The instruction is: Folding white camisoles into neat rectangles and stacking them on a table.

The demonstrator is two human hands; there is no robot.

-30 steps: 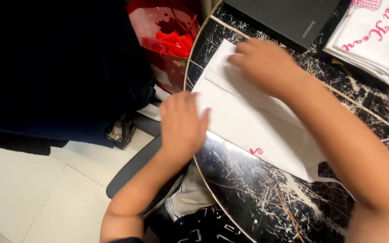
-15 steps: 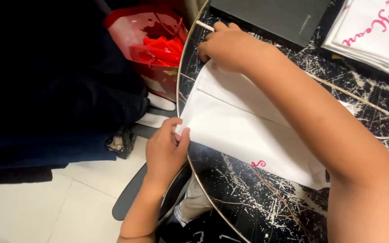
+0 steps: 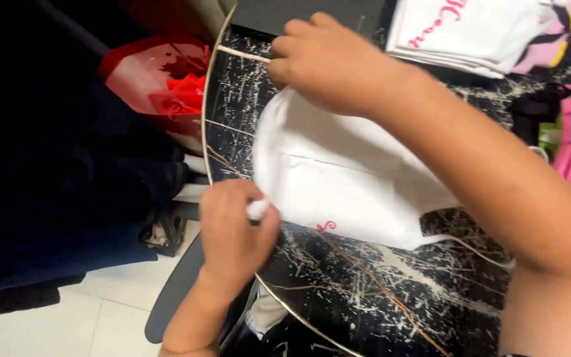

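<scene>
Red bag (image 3: 160,82) stands beyond the desk (image 3: 338,291) edge, at left. Left hand (image 3: 232,228): fingers closed, pinching the near corner of the white cloth bag (image 3: 338,172). The bag lies on the black speckled desk. Right hand (image 3: 328,59): fingers curled, gripping its far corner. Folded white stack (image 3: 470,30) sits beyond.

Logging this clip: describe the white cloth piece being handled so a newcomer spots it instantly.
On the round black marbled table, near its left rim, lies the white cloth. The left hand and right hand pinch its corners. Unlike the folded stack beyond, it lies singly.
</scene>
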